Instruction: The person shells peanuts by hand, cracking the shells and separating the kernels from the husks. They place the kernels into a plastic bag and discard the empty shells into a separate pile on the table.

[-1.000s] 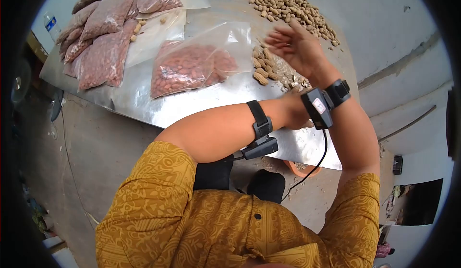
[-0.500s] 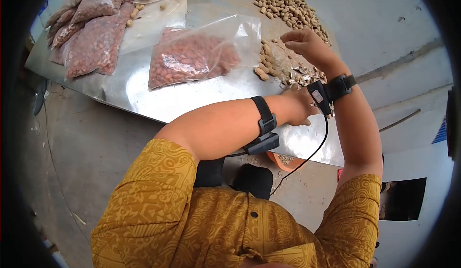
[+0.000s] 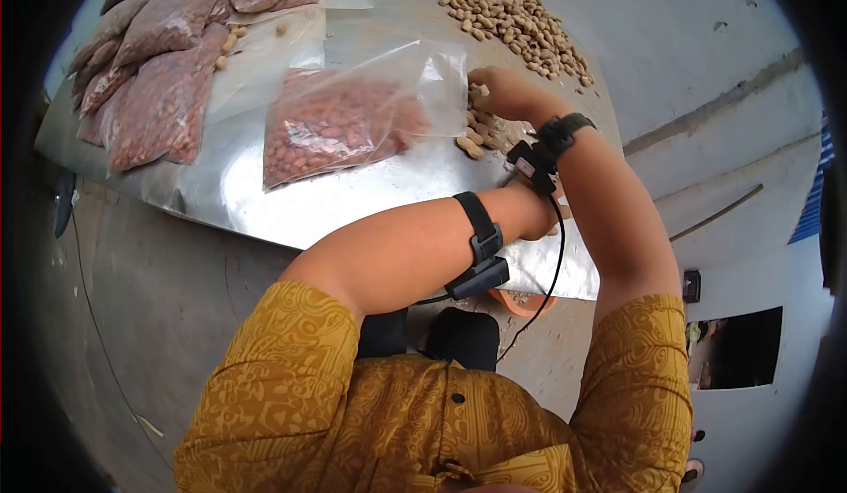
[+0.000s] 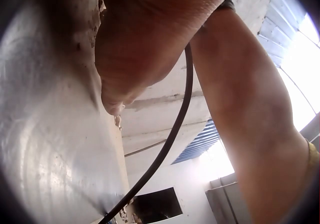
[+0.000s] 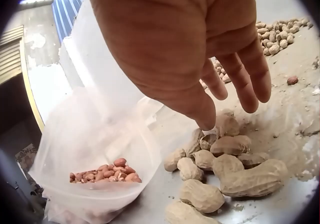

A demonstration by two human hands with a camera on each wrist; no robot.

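Note:
My right hand (image 3: 516,96) reaches over a small heap of unshelled peanuts (image 5: 227,171). In the right wrist view its thumb points down to the heap's top and the other visible fingers hang apart from it. Left of it lies a clear plastic bag (image 3: 353,122) with shelled red peanuts (image 5: 107,173) inside, its mouth toward the hand. My left hand (image 3: 535,210) is low over the near part of the metal table (image 3: 238,197), partly covered by the right wrist; its fingers are mostly hidden in the left wrist view too.
Filled bags of red peanuts (image 3: 163,96) are stacked at the table's left. A larger pile of unshelled peanuts (image 3: 520,21) spreads at the back. An orange bowl (image 3: 538,306) stands below the table's near edge. A black cable (image 3: 549,272) hangs from the right wrist.
My right hand has moved left and down from above the shell litter to the small peanut heap beside the bag. The left hand stays near the same place.

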